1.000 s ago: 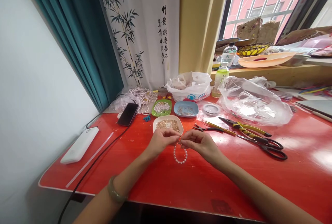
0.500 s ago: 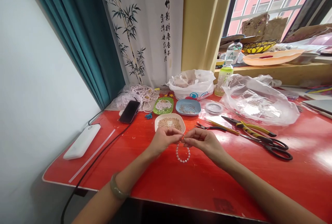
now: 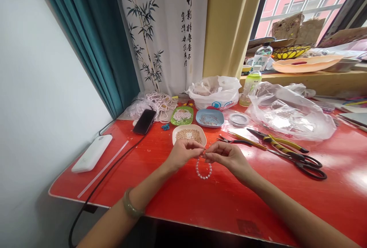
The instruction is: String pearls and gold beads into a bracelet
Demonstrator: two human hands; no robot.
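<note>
A loop of pearl-like beads, a beaded bracelet [image 3: 203,178], hangs below my fingertips over the red table [image 3: 183,202]. My left hand [image 3: 183,155] pinches the top of the loop from the left, thumb against forefinger. From the right, my right hand [image 3: 226,156] is closed in a pinch at the same spot, the fingertips of both hands almost touching. The ends of the bracelet are too small to make out between the fingers. Just beyond my left hand sits a cream dish [image 3: 174,139] of gold beads, with a green dish [image 3: 172,121] of white beads behind it.
A blue dish [image 3: 222,121] of small metal parts stands farther back. Right of my hands lie small pliers [image 3: 237,141], large yellow-black pliers [image 3: 275,139] and scissors [image 3: 304,161]. Plastic bags [image 3: 289,114] line the back. At left are a phone [image 3: 145,121], white power bank [image 3: 92,154] and cable [image 3: 114,177].
The whole view has shifted slightly, so everything sits a little farther right. Both hands keep their pinch on the bracelet, with barely any movement of the fingers.
</note>
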